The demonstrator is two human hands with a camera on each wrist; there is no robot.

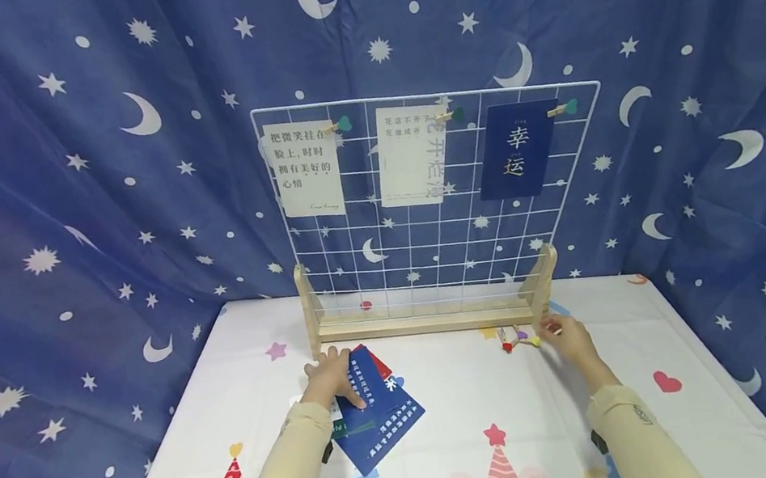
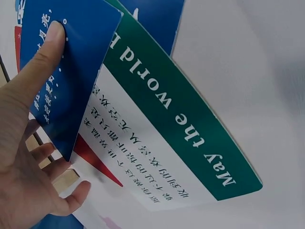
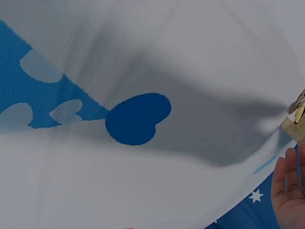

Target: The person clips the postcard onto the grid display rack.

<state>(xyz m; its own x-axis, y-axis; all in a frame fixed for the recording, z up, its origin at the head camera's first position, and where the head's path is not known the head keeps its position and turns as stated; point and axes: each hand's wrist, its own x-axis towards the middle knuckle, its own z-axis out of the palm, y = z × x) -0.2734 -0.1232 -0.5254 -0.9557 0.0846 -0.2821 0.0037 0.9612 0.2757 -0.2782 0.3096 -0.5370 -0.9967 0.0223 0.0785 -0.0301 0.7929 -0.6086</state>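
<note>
My left hand (image 1: 329,379) pinches a dark blue card (image 2: 83,62) with white writing, thumb on its face and fingers behind. Below it in the left wrist view is a green and white card (image 2: 178,114) reading "May the world". A larger blue card (image 1: 385,439) and a red one (image 1: 379,364) show from the same pile in the head view. My right hand (image 1: 572,339) is at the right foot of the grid stand, beside several small clothespins (image 1: 510,339) with coloured ends. Its fingers (image 3: 281,179) show at the right wrist view's edge; I cannot tell whether they hold a clothespin.
A white wire grid (image 1: 422,258) stands on a wooden base (image 1: 424,322) at the back of the table. Clothespins with green ends hold two white cards (image 1: 309,192) (image 1: 403,171) and a navy card (image 1: 512,164) on its upper part. A starry blue curtain (image 1: 129,54) surrounds the table.
</note>
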